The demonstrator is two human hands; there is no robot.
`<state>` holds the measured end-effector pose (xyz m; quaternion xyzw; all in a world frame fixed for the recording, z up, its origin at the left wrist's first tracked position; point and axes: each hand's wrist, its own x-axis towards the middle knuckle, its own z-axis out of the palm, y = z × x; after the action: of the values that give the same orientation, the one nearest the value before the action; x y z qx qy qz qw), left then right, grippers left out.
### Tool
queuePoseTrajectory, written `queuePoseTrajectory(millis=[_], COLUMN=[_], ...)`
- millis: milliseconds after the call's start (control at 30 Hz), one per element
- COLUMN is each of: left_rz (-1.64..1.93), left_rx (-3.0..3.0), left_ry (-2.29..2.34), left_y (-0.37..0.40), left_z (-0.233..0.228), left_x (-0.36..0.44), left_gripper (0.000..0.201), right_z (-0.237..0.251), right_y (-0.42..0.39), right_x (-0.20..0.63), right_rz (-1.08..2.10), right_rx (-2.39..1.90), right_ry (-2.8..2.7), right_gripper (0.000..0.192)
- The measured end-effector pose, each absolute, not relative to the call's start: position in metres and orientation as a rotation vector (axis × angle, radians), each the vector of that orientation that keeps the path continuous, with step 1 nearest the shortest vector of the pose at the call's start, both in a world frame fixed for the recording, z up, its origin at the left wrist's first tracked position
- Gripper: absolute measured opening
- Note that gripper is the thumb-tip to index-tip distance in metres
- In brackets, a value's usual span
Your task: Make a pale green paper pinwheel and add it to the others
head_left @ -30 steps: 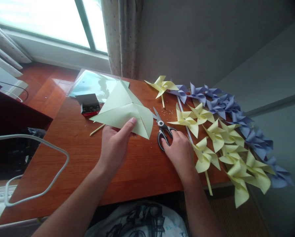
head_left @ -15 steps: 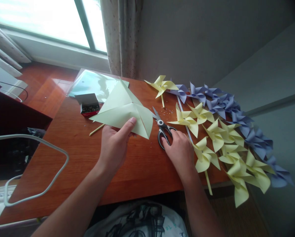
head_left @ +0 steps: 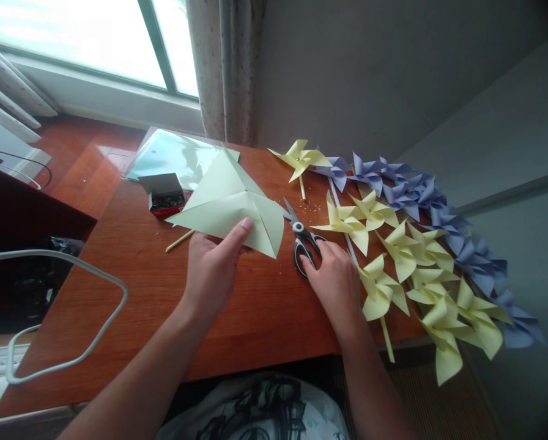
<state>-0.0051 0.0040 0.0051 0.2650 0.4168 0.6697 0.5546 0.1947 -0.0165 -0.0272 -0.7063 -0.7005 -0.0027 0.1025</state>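
Over the table, my left hand pinches a pale yellow-green sheet of paper, thumb on top and fingers mostly hidden beneath. The sheet has creases and slits running from its corners toward the middle. A pair of scissors with black and grey handles lies on the table to the right of the paper, blades slightly apart and pointing away from me. Thumb and fingers of my right hand are closed on the scissors' handles.
Several yellow paper pinwheels and purple ones cover the table's right side. A small open box of dark bits stands left, before a shiny pale packet. A yellow stick lies near my left hand. A white tubular frame juts in at left.
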Motion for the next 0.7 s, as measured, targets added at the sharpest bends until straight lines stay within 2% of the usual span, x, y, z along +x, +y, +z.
queuePoseTrajectory(millis=[233, 400, 467, 533, 633, 700], left_rz=[1.572, 1.543, 1.518, 1.485, 1.409, 1.343], left_rx=[0.627, 0.62, 0.623, 0.634, 0.675, 0.725], left_ry=[0.986, 0.996, 0.976, 0.94, 0.883, 0.857], left_y=[0.004, 0.005, 0.005, 0.005, 0.001, -0.002], left_z=[0.006, 0.005, 0.005, 0.005, 0.004, 0.003], left_x=[-0.005, -0.005, -0.004, -0.003, -0.002, -0.001], left_gripper=[0.018, 0.019, 0.02, 0.022, 0.026, 0.031], right_z=[-0.026, -0.019, -0.016, -0.014, -0.015, -0.016], right_y=[-0.016, -0.027, -0.032, -0.037, -0.04, -0.04], right_x=[0.194, 0.189, 0.185, 0.181, 0.175, 0.172], right_rz=[0.028, 0.152, 0.397, 0.784, 1.327, 1.547], right_rx=[-2.094, -1.901, -1.78, -1.64, -1.36, -1.189], right_ry=[-2.029, -1.841, -1.711, -1.539, -1.223, -1.021], right_gripper=[0.033, 0.038, 0.036, 0.037, 0.047, 0.054])
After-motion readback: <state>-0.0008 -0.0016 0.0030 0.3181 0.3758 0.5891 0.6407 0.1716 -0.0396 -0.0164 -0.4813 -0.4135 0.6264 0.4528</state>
